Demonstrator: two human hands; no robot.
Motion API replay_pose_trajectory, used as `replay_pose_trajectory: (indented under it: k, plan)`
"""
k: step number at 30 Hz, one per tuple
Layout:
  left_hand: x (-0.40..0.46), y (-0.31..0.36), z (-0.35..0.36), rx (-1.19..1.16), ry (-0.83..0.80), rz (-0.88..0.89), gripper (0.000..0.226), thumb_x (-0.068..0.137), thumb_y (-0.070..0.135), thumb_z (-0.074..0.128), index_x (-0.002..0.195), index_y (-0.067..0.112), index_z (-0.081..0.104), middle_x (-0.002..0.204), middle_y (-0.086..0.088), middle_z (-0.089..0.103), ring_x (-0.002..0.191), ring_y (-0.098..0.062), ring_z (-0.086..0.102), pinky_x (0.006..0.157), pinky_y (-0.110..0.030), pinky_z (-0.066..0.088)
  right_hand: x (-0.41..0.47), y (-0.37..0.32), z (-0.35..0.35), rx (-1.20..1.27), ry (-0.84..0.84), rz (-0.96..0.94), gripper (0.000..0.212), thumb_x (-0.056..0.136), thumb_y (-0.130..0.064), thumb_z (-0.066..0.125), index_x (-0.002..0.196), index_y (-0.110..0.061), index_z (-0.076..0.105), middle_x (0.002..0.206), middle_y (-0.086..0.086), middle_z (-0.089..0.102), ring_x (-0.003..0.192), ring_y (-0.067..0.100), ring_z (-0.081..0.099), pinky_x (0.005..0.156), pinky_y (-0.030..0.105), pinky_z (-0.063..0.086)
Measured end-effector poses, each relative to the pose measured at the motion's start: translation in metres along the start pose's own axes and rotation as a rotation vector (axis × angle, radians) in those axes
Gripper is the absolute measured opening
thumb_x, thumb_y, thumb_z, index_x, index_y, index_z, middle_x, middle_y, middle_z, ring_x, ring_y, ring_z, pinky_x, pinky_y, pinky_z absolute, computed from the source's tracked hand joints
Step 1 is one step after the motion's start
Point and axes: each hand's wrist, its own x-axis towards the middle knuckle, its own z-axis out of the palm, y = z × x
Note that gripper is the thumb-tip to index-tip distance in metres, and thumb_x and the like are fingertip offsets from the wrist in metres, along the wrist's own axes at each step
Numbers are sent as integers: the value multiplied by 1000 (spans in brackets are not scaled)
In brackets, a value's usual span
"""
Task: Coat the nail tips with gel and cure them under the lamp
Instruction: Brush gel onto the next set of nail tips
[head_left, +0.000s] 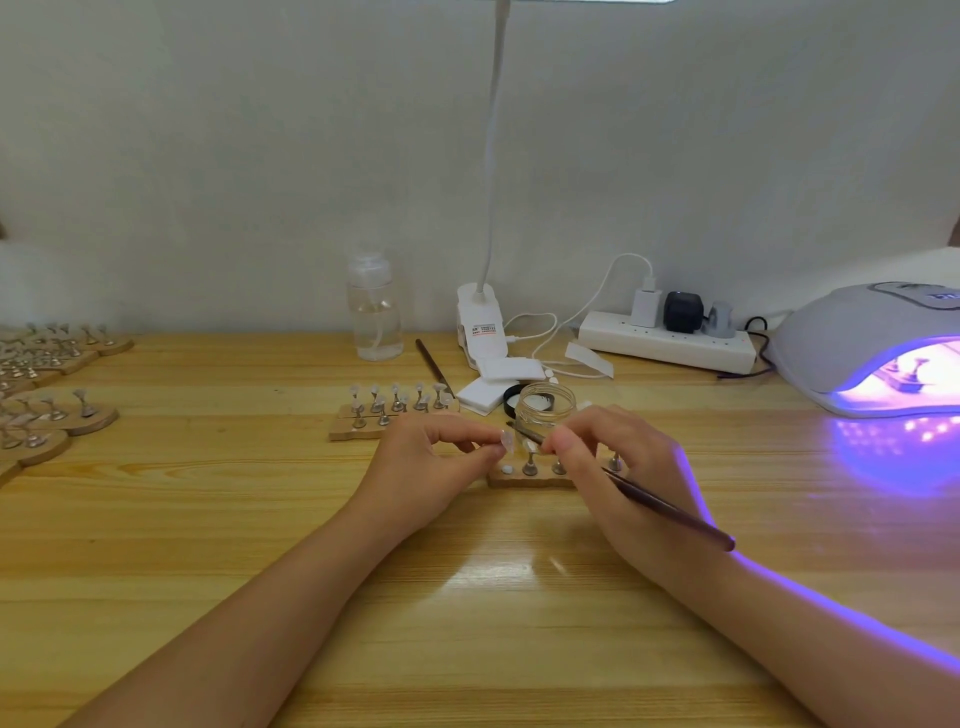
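A pale wood table is running up to a plain white wall. The left hand is pinching a nail tip; the right hand is gripping a brush at it. At three o'clock a lamp is glowing violet; a jar is sitting at twelve.

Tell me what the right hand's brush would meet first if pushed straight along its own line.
Most likely the nail tip pinched in the left hand: the brush in the right hand points up-left at it, nearly touching. Depth is unclear; the jar sits just behind.
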Motion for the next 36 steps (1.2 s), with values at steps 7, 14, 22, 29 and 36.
replay_pose_trajectory:
  k: [7,14,22,29,36]
  plan:
    - [0,-1,-1,11,-7,-26,12,75,6,71,79,17,74,77,3,69,62,7,53,54,-3,35,-2,1,-2,95,7,-27,38,88,-41,36,63,-23,58,70,-4,60,67,14,55,67,20,40]
    - [0,-1,0,25,-10,-21,12,75,6,71,80,16,74,75,4,68,63,5,53,55,-3,35,0,1,1,-5,-27,-11,33,86,-44,37,70,-28,61,66,-12,59,72,9,55,70,14,36]
    - [-1,-1,0,43,-8,-3,13,75,6,71,79,18,74,73,7,68,62,6,52,55,-3,35,-3,1,-2,64,24,-47,40,88,-40,35,64,-22,62,60,-8,57,66,8,52,68,12,35]
    - [-1,2,-1,50,-12,30,15,75,5,70,80,18,74,74,8,67,68,4,53,57,-2,34,-2,1,0,34,-11,-24,38,88,-42,35,62,-29,59,63,-7,59,68,7,55,70,15,37]
    - [-1,2,-1,-25,-29,9,19,73,5,72,70,24,71,64,18,68,64,8,59,57,-2,38,-2,1,-2,187,58,17,45,87,-40,34,59,-18,61,68,-5,64,66,8,58,70,13,41]
